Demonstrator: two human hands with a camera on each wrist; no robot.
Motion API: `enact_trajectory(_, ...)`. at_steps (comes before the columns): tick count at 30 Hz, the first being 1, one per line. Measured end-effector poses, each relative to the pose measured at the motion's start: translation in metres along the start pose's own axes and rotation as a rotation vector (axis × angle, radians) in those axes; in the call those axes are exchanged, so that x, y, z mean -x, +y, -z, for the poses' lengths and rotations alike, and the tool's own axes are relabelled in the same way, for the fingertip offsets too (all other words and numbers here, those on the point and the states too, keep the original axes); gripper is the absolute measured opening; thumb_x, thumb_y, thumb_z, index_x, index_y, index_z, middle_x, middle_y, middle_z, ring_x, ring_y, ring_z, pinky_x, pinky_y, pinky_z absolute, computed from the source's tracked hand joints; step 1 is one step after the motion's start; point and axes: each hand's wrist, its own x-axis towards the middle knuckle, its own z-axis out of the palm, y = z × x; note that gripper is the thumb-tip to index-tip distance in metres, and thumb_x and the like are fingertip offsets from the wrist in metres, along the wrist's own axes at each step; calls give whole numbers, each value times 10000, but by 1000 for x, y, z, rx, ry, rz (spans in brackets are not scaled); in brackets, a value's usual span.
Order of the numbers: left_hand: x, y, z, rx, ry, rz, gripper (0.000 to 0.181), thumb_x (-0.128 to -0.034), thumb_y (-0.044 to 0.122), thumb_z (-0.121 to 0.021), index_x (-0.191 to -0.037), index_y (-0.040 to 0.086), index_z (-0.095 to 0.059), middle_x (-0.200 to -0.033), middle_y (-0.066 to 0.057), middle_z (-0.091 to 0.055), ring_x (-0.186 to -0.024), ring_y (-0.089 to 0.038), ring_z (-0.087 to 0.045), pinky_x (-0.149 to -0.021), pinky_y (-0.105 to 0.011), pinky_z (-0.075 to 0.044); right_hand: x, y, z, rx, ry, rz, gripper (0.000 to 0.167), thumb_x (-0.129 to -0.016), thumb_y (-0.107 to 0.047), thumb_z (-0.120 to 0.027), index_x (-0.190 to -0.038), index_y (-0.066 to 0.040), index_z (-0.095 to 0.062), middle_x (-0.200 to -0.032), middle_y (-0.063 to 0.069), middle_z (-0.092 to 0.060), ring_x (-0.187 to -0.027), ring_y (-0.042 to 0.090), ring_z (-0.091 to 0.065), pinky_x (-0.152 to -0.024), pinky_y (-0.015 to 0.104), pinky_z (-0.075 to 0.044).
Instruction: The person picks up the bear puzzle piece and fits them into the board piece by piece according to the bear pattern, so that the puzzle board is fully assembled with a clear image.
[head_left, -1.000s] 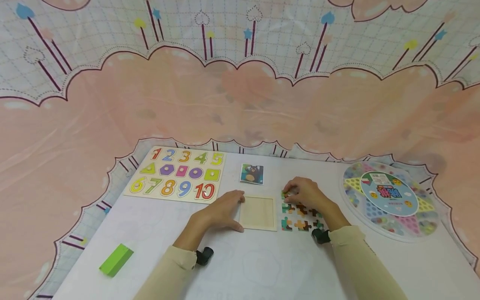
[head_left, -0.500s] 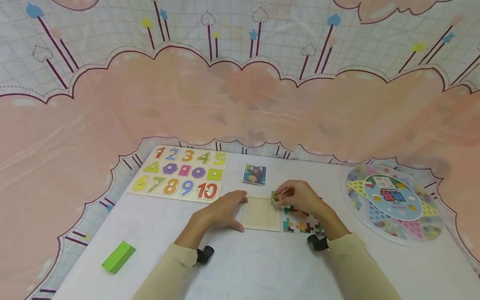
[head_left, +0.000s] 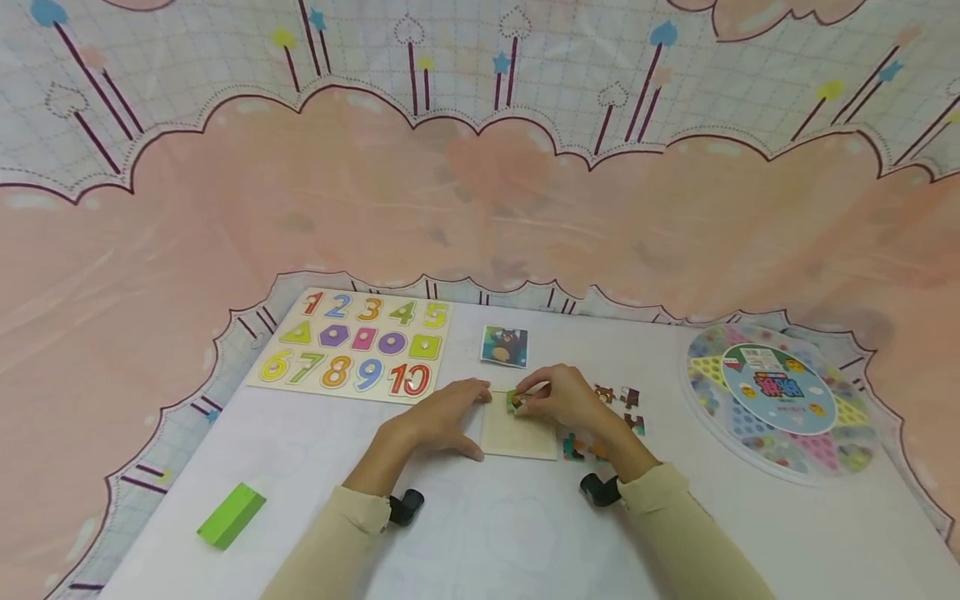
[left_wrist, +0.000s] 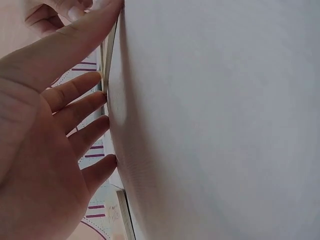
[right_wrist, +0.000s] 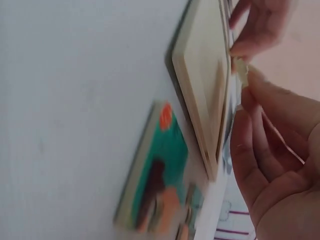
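Observation:
My right hand (head_left: 562, 402) pinches a small green jigsaw piece (head_left: 513, 402) between thumb and fingertips, over the upper part of a shallow wooden puzzle tray (head_left: 525, 442). In the right wrist view the pinched piece (right_wrist: 242, 72) shows its pale edge above the tray. At the tray's left side is my left hand (head_left: 442, 421), thumb near the front corner and index finger near the back corner. Its fingers look fairly straight and spread in the left wrist view, fingertips along the tray and table. Loose jigsaw pieces (head_left: 633, 423) lie right of the tray, partly hidden by my right hand.
Behind the tray lies a bear picture card (head_left: 504, 346). A number and shape board (head_left: 352, 346) lies at the back left, a green block (head_left: 231, 517) at the front left. A round, clear-rimmed board game (head_left: 780, 404) sits on the right. A patterned cloth (head_left: 480, 225) hangs behind.
My right hand has picked up the green jigsaw piece from the loose pieces and carried it left over the tray. My left hand has stayed at the tray's left side.

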Motion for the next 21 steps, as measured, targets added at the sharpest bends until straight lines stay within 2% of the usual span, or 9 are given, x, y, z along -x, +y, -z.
enact_trajectory(5,2,-1,2,20,2,0,795,-727,274,-930,-1412,145,-550,-1643,-37,-404,-1579,-277,-286,-1317,-470,-260,-5,-3,-10,13,20,27,212,-829,-131,-839,-1032,-95,-789,-1071,92,-761,-767,81,-657,-627,183,-537)
enact_trajectory(10,2,-1,1,31,7,18,802,-739,265,-923,-1432,147,-536,-1640,-31,-412,-1585,-273,-276,-1314,-474,-266,-9,-5,-17,34,22,60,177,-837,-108,-827,-1008,-78,-790,-1047,86,-757,-785,80,-641,-664,171,-533)
enact_trajectory(16,1,-2,0,28,9,25,874,-737,261,-924,-1487,156,-487,-1620,-37,-443,-1585,-270,-278,-1313,-478,-267,-14,-7,-21,35,15,27,161,-838,-101,-824,-995,-78,-800,-1030,77,-764,-787,82,-648,-677,197,-538)
enact_trajectory(21,2,-2,0,33,-2,0,807,-744,243,-918,-1450,189,-530,-1645,-28,-406,-1590,-269,-267,-1317,-492,-251,-17,-9,-21,46,0,25,186,-828,-125,-837,-1001,-71,-800,-1053,87,-766,-781,83,-648,-675,187,-536)
